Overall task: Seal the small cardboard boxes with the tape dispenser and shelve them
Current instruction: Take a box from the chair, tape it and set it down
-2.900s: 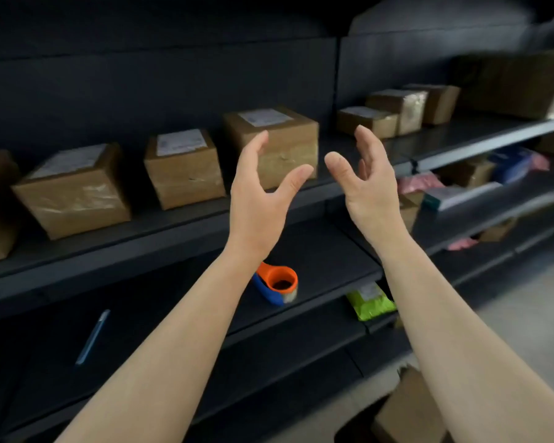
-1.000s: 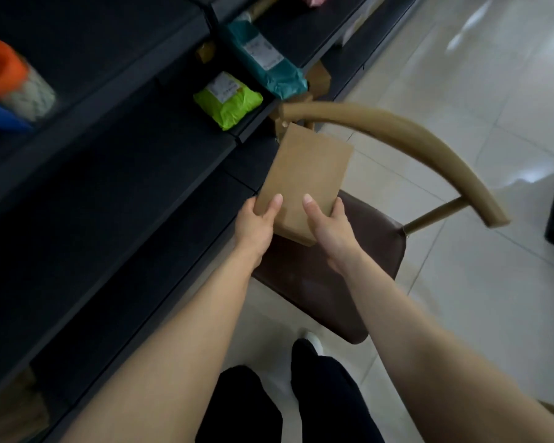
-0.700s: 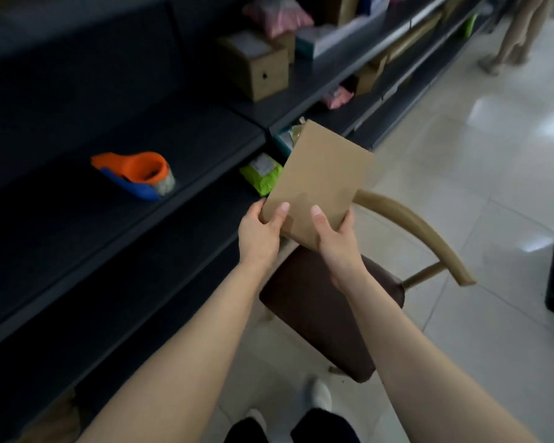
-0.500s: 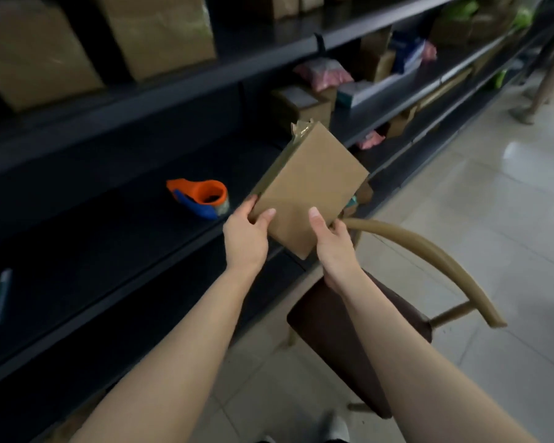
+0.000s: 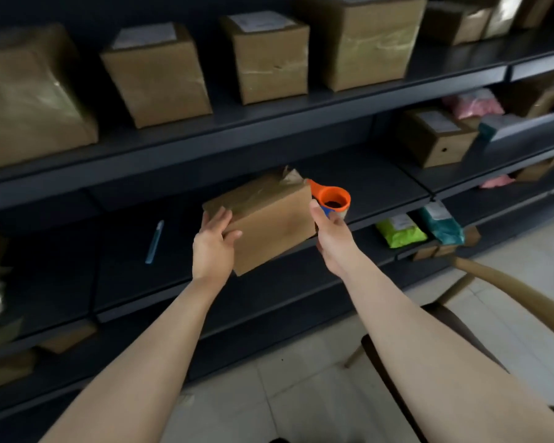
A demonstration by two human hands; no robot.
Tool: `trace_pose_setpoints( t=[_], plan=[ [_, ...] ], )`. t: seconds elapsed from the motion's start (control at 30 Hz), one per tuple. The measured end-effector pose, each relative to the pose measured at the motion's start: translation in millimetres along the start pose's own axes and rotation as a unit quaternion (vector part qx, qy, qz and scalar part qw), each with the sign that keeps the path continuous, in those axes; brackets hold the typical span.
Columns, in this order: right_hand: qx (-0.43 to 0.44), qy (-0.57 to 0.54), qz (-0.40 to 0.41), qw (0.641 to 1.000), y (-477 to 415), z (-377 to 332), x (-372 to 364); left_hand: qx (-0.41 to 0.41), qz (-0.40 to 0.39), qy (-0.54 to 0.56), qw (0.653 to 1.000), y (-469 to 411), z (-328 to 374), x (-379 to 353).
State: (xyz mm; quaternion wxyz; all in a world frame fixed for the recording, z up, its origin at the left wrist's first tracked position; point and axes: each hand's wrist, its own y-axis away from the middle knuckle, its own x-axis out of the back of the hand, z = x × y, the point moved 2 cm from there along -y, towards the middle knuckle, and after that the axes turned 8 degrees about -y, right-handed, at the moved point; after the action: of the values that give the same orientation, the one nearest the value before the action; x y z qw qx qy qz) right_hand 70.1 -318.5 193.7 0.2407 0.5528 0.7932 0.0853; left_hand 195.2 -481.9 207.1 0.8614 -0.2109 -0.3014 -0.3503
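Note:
A small brown cardboard box (image 5: pixel 269 225) hangs in front of the middle shelf (image 5: pixel 381 190), with glossy tape on its top face. My left hand (image 5: pixel 213 243) grips its left end, thumb on the front face. My right hand (image 5: pixel 328 231) holds its right end. The orange and blue tape dispenser (image 5: pixel 333 199) lies on the middle shelf just behind the box's right corner, partly hidden by the box and my right hand. Several sealed boxes (image 5: pixel 269 55) stand in a row on the top shelf (image 5: pixel 333 100).
A blue pen-like tool (image 5: pixel 154 241) lies on the middle shelf to the left. A green pouch (image 5: pixel 400 230) and a teal pouch (image 5: pixel 442 222) sit on the lower shelf at right. A wooden chair (image 5: pixel 506 282) stands at my lower right on the tiled floor.
Both hands lifted the box off the chair and carried it up to the middle shelf, turning it level. My view rose from the floor to the shelves.

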Motion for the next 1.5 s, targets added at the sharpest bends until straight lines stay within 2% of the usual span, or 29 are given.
trace_pose_setpoints(
  t=[0.23,0.43,0.57,0.63,0.73,0.83,0.93,1.1,1.33,1.5],
  plan=[
    [0.000,0.097,-0.007,0.995,-35.3,9.6,-15.7,-0.017,-0.011,-0.039,0.999,-13.4,-46.0,-1.3],
    [-0.001,0.127,-0.017,0.992,-64.6,8.7,-32.8,-0.028,-0.008,-0.076,0.997,-30.9,-52.8,1.7],
    [-0.002,0.141,-0.038,0.989,-74.2,5.3,-38.6,-0.055,0.069,-0.137,0.987,-39.8,-41.9,-0.5],
    [-0.005,0.149,-0.045,0.988,-75.9,7.2,-38.2,-0.032,0.084,-0.149,0.985,-46.4,-25.1,-11.0],
    [-0.005,0.155,-0.053,0.986,-80.5,7.6,-37.2,0.003,0.015,-0.125,0.992,-58.7,-4.8,-32.4],
    [-0.012,0.166,-0.064,0.984,-90.7,0.7,-36.7,-0.003,-0.017,-0.164,0.986,-69.2,1.5,-43.0],
    [-0.013,0.180,-0.069,0.981,-100.9,-7.8,-36.0,0.002,-0.030,-0.193,0.981,-71.8,1.2,-44.7],
    [-0.042,0.180,-0.070,0.980,-112.2,-7.1,-32.8,0.028,-0.038,-0.156,0.987,-72.9,-2.0,-43.6],
    [-0.077,0.154,-0.070,0.983,-118.5,-6.2,-32.7,-0.006,-0.150,-0.154,0.977,-80.9,27.5,-57.1],
    [-0.170,0.079,-0.118,0.975,-120.7,-23.9,-23.4,-0.034,-0.169,-0.189,0.967,-87.6,21.6,-56.1]
  ],
)
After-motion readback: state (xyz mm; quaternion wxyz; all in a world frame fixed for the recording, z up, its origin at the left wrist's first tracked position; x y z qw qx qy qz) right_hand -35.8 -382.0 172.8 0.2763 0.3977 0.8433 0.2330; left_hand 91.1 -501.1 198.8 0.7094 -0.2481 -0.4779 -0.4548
